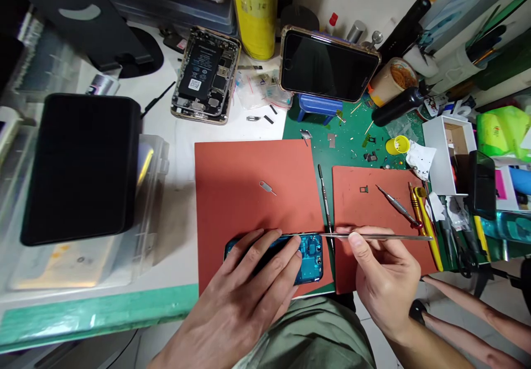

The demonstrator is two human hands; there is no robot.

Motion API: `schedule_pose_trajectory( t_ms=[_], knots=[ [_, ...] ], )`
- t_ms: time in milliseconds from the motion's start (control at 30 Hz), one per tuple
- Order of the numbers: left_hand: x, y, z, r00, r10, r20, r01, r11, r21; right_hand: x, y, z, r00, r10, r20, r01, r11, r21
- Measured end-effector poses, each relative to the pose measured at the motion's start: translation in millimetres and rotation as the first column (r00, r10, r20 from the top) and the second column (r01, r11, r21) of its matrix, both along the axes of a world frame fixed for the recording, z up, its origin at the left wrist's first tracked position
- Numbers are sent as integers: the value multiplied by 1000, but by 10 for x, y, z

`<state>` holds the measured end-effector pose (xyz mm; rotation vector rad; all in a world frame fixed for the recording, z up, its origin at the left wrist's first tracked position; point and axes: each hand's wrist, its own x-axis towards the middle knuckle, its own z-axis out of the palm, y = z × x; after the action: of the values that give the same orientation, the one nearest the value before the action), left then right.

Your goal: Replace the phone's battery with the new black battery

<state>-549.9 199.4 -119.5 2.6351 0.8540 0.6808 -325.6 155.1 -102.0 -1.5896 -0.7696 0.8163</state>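
A blue phone housing (310,265) with its inside showing lies on a red-brown mat at the front edge of the bench. My left hand (256,280) is laid across it, fingers curled over its far edge, steadying it and covering most of its left part. Between thumb and fingers, my right hand (384,272) pinches a pair of slim metal tweezers (390,237). Their tips point left and reach the housing's far right edge; whether they grip anything there is too small to tell. Beyond my left hand a SIM eject pin (267,187) lies on the mat.
A second mat (352,203) carries a small SIM tray (364,190) and curved tweezers (396,203). A metal pry tool (325,197) lies between the mats. Farther back are an opened phone (207,76) and a phone on a blue stand (329,65). A person's legs (468,325) show at right.
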Motion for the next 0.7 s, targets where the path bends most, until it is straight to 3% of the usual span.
schedule_pose_trajectory(
  t_ms=[200, 467, 700],
  knots=[
    [-54, -101, 9, 992, 73, -106, -66, 996, 67, -2, -139, -6, 995, -93, 30, 92, 995, 32],
    [23, 37, 44, 991, -74, -112, 77, 997, 18, -119, -229, -115, 986, -131, 98, 123, 989, 86],
    [82, 62, 45, 992, -63, -108, 63, 998, -2, -111, -238, -162, 990, -120, 77, 113, 990, 86]
  ],
)
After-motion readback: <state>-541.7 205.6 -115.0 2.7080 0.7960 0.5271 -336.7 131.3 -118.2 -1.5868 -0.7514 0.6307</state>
